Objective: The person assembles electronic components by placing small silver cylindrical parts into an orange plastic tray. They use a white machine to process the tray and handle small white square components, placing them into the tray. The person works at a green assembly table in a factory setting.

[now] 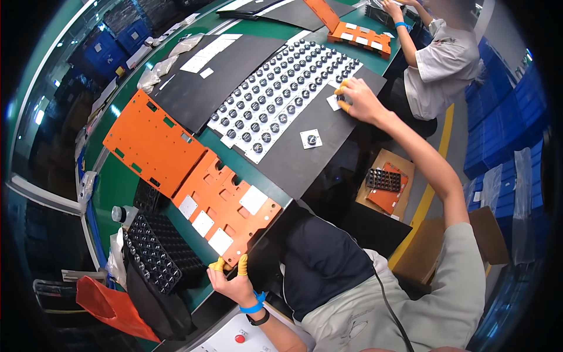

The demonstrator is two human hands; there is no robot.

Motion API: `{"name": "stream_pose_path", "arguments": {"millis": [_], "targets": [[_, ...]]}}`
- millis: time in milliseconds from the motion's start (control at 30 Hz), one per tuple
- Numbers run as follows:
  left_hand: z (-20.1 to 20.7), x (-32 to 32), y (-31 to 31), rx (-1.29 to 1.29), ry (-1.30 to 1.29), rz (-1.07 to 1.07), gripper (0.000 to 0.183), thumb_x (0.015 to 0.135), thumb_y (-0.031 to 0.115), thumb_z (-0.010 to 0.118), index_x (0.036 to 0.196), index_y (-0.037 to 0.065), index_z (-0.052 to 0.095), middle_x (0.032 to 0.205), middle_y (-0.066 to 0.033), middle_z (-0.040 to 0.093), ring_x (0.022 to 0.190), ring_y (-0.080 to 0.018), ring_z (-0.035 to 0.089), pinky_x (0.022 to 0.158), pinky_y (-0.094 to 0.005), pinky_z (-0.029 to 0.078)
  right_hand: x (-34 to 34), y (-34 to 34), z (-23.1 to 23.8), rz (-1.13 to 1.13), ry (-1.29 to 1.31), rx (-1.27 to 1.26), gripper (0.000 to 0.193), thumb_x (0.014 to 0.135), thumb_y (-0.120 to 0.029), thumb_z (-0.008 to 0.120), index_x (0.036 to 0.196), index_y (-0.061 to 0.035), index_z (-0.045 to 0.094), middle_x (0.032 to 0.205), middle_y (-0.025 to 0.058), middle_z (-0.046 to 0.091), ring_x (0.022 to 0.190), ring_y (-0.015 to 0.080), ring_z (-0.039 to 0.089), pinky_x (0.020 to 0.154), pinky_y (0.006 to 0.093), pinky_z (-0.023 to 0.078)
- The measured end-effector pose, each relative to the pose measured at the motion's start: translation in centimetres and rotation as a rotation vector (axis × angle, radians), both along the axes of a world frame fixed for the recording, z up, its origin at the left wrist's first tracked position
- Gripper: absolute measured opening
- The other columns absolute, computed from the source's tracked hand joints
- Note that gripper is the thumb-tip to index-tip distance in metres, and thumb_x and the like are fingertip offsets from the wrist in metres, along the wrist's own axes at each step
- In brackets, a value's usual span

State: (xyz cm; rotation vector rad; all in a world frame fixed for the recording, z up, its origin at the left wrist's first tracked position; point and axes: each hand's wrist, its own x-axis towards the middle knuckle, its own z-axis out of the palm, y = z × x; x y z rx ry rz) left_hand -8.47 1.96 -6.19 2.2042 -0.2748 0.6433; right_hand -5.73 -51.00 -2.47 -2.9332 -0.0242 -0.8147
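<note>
The person's right hand [365,102] pinches a thin white square plate with a black round part [332,102] at the far right of a dark grey flat mat [287,173], fingers apparently closed about the round part; whether the plate is lifted cannot be told. A similar white plate with a black dome [311,139] lies alone on the mat, beside close-set rows of domed white plates [281,88] — probably ranked that way for easy picking. The left hand [233,287] touches the near edge of an orange flat fixture with rectangular recesses [214,206], perhaps to steady it; whether those fingers grip or merely rest cannot be told. The fixture lies on the green tabletop [258,182], white squares [203,224] in some positions, its hole-dotted orange panel [152,146] adjoining — likely laid back for access.
</note>
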Motion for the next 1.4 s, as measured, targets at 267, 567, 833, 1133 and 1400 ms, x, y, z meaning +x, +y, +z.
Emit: {"name": "stream_pose_path", "arguments": {"millis": [267, 567, 833, 1133, 1400], "targets": [[-0.6, 0.3, 1.4, 0.029, 0.062, -0.100, 0.050, 0.070, 0.030, 0.091, 0.093, -0.004, 0.062, 0.085, -0.0063, 0.054, 0.075, -0.0184, 0.055, 0.062, -0.0274, 0.042, 3.3, -3.2, -0.8, 0.025, -0.079, -0.124, 0.019, 0.078, -0.010, 0.072, 0.096, -0.0056, 0.067, 0.102, 0.0071, 0.064, 0.104, 0.0253, 0.058, 0.098, 0.0384, 0.041], [-0.7, 0.2, 1.3, 0.060, 0.048, -0.072, 0.054, 0.068, 0.037, 0.090, 0.093, -0.002, 0.064, 0.082, -0.0027, 0.050, 0.062, -0.0137, 0.037, 0.053, -0.0287, 0.023, 3.9, -3.1, -1.0, -0.035, -0.067, -0.121, 0.017, 0.077, -0.009, 0.073, 0.093, -0.0067, 0.067, 0.101, 0.0065, 0.065, 0.105, 0.0249, 0.058, 0.101, 0.0400, 0.040], [-0.9, 0.4, 1.6, 0.141, 0.020, -0.047, 0.056, 0.070, 0.043, 0.087, 0.094, -0.001, 0.063, 0.080, -0.0033, 0.048, 0.063, -0.0152, 0.036, 0.054, -0.0301, 0.022, 1.6, 7.5, 0.8, 0.063, -0.280, 0.170, 0.026, 0.077, -0.028, 0.081, 0.086, -0.0084, 0.067, 0.084, 0.0071, 0.065, 0.083, 0.0275, 0.061, 0.079, 0.0391, 0.046], [-0.3, 0.0, 2.0, 0.219, 0.068, -0.063, 0.050, 0.074, 0.037, 0.087, 0.093, -0.004, 0.062, 0.079, -0.0051, 0.048, 0.068, -0.0169, 0.045, 0.057, -0.0288, 0.031, -0.1, 11.2, -0.4, 0.115, -0.053, 0.166, 0.023, 0.077, -0.022, 0.078, 0.084, -0.0060, 0.063, 0.088, 0.0084, 0.059, 0.090, 0.0253, 0.058, 0.085, 0.0373, 0.045], [-0.8, 0.1, 1.5, 0.147, 0.050, -0.049, 0.048, 0.076, 0.033, 0.086, 0.095, -0.005, 0.064, 0.081, -0.0056, 0.051, 0.069, -0.0173, 0.048, 0.058, -0.0287, 0.034, -0.5, 4.0, -1.0, -0.014, -0.077, 0.067, 0.028, 0.078, -0.013, 0.076, 0.104, -0.0061, 0.067, 0.102, 0.0078, 0.063, 0.102, 0.0279, 0.058, 0.093, 0.0391, 0.043]]}}
